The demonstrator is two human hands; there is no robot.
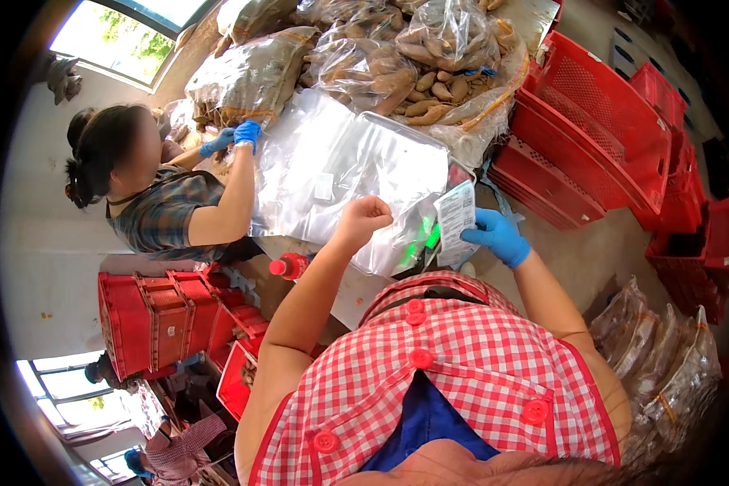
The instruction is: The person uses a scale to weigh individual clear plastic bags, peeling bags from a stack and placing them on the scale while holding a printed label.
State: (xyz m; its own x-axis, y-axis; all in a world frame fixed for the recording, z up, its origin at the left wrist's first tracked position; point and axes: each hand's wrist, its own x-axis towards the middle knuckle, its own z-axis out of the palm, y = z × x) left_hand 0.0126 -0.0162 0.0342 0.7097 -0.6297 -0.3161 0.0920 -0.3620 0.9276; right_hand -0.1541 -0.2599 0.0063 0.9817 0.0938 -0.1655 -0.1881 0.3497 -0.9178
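My left hand (366, 220), bare, is held above a spread of clear plastic bags (395, 161), its fingers curled together and nothing visible in them. My right hand (497, 236), in a blue glove, grips a stack of printed label sheets (457, 222) at the table's near right edge. On the bags, left of my left hand, lies a small white label (324, 186). A bright green thing (432, 236) shows beside the label sheets. A bottle with a red cap (288, 266) is next to my left forearm.
Clear bags of sweet potatoes (364, 70) and loose sweet potatoes (440, 91) are piled at the table's far side. A co-worker in blue gloves (247, 132) handles a woven sack (246, 76). Red plastic crates stand right (607, 115) and left (176, 316); filled bags (662, 364) sit lower right.
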